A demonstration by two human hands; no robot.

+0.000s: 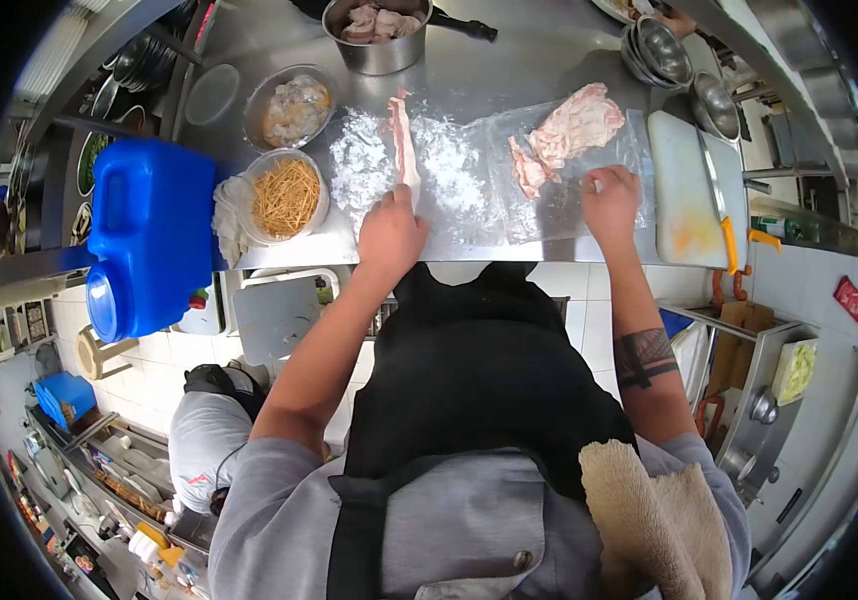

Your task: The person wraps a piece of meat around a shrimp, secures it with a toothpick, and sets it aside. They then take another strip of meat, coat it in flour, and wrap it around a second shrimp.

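The thin strip of raw meat (403, 140) lies on white powder (454, 165) on the surface (519, 65), its long axis running away from the person and its near end at the left hand (392, 236), whose fingers may grip or merely press it; I cannot tell. Farther off, the right hand (612, 205) curls over the plastic sheet (524, 218), near the larger piece of raw meat (579, 128), its grip unclear.

You can distinguish the pink meat strip (404, 145) streaked with white, the white powder (449, 165), golden-tan sticks (286, 197), the bright blue jug (149, 230), the white cutting board (679, 170) blotched yellow-orange, the orange-yellow knife handle (729, 245) and your plain black apron (479, 390).
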